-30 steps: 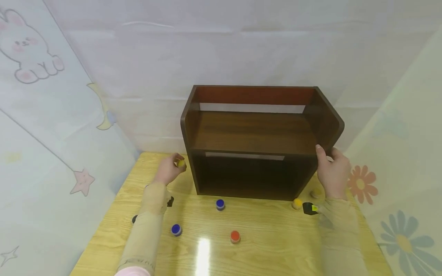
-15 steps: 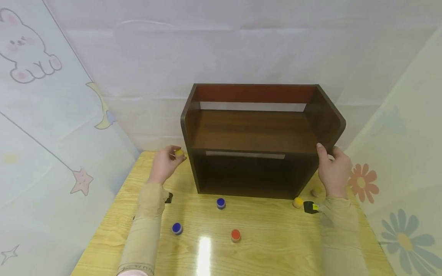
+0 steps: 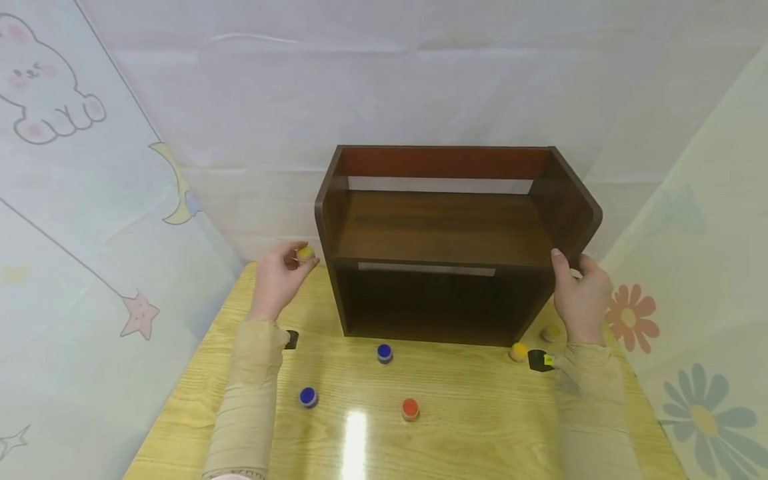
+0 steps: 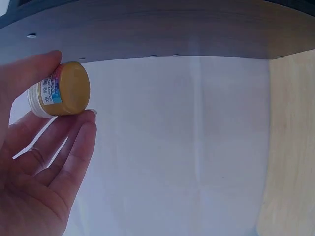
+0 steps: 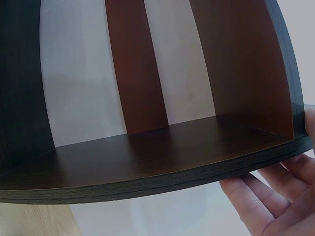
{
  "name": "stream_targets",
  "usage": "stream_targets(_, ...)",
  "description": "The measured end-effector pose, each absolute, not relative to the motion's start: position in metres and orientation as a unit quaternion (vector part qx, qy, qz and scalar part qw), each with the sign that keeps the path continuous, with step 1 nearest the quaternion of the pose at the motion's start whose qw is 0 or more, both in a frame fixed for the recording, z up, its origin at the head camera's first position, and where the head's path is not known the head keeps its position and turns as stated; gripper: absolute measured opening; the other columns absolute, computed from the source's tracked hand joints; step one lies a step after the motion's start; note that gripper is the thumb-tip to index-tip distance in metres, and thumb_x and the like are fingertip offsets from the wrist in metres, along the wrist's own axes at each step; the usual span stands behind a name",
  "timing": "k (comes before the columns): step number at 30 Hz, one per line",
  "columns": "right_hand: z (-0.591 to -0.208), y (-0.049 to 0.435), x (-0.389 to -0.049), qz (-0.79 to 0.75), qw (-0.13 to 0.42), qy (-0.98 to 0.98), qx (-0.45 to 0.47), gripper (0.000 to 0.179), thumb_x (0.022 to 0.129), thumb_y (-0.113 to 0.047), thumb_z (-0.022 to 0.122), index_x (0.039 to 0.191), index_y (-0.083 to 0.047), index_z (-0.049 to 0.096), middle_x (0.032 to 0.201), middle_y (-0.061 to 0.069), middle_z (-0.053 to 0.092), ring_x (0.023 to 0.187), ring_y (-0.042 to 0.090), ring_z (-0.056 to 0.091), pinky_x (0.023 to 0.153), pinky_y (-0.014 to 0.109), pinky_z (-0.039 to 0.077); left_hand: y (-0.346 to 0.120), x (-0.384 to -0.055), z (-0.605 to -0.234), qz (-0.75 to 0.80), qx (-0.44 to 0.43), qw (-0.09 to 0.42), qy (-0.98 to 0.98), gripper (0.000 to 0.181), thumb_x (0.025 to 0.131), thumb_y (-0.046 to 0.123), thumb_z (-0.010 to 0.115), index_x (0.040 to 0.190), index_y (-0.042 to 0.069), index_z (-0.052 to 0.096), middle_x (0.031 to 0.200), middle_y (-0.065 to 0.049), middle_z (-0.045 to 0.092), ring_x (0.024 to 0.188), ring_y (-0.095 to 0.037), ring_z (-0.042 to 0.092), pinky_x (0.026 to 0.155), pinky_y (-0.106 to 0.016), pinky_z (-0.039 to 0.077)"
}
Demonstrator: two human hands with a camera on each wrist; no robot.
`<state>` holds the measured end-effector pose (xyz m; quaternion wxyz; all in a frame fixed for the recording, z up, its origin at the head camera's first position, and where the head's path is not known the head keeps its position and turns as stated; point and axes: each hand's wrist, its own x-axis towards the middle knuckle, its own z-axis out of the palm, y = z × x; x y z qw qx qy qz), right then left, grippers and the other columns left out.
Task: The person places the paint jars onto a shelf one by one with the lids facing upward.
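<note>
My left hand [image 3: 276, 283] pinches a small paint jar [image 4: 74, 88] with a yellow-ochre lid and a printed label. Thumb and fingertips hold it tilted on its side in the left wrist view. In the head view this jar [image 3: 305, 254] is raised beside the left panel of a dark brown two-tier wooden shelf [image 3: 444, 227]. At the shelf's right side, my right hand [image 3: 581, 300] grips the side panel, thumb at its front edge. The right wrist view shows fingers [image 5: 246, 201] curled behind the panel's edge.
Blue-lidded paint jars [image 3: 385, 353] [image 3: 309, 397] and a red-lidded jar [image 3: 410, 409] stand on the wooden table [image 3: 474, 427] before the shelf. A yellow-lidded jar [image 3: 519, 352] sits by its front right corner, another yellowish jar [image 3: 551, 333] behind. Printed sheets surround the table.
The left hand has risen in the head view and shifted slightly left, carrying the ochre-lidded paint jar with it. The right hand keeps its grip on the shelf.
</note>
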<state>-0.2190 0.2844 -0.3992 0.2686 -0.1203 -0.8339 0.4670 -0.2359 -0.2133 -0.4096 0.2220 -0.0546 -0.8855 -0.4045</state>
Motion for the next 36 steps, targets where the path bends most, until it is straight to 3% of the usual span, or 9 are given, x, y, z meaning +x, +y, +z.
stream_targets(9, -0.398, 0.284, -0.219, 0.467, 0.265, -0.834, -0.124, 0.049, 0.101, -0.044, 0.058, 0.113, 0.002, 0.069, 0.111, 0.020, 0.068, 0.062, -0.014, 0.054, 0.047, 0.016, 0.040, -0.210, -0.227, -0.387, -0.456, -0.036, 0.305, -0.835, 0.045, 0.091, 0.014, 0.079, 0.130, -0.001, 0.061, 0.106, -0.017, 0.067, 0.091, -0.030, 0.066, 0.086, -0.042, 0.055)
stream_targets(22, -0.397, 0.282, -0.219, 0.470, 0.260, -0.834, -0.125, 0.051, 0.102, -0.044, 0.057, 0.116, 0.003, 0.069, 0.115, 0.020, 0.068, 0.064, -0.015, 0.052, 0.051, 0.015, 0.040, -0.200, -0.216, -0.342, -0.452, -0.075, 0.475, -0.752, 0.032, 0.084, -0.007, 0.077, 0.115, -0.005, 0.068, 0.108, -0.013, 0.071, 0.101, -0.027, 0.067, 0.092, -0.033, 0.053)
stream_targets(28, -0.395, 0.281, -0.218, 0.467, 0.260, -0.836, -0.124, 0.051, 0.102, -0.045, 0.057, 0.116, 0.003, 0.068, 0.112, 0.021, 0.068, 0.062, -0.014, 0.052, 0.049, 0.015, 0.040, -0.180, -0.195, -0.302, -0.440, -0.099, 0.520, -0.725, 0.029, 0.083, -0.013, 0.075, 0.111, -0.014, 0.066, 0.106, -0.023, 0.070, 0.098, -0.033, 0.066, 0.094, -0.038, 0.051)
stream_targets(36, -0.395, 0.281, -0.219, 0.467, 0.265, -0.835, -0.122, 0.051, 0.101, -0.043, 0.058, 0.112, 0.005, 0.068, 0.112, 0.022, 0.068, 0.064, -0.017, 0.051, 0.051, 0.014, 0.040, -0.174, -0.193, -0.274, -0.434, -0.119, 0.548, -0.705, 0.029, 0.083, -0.010, 0.077, 0.111, -0.011, 0.069, 0.108, -0.019, 0.071, 0.099, -0.027, 0.066, 0.095, -0.036, 0.050)
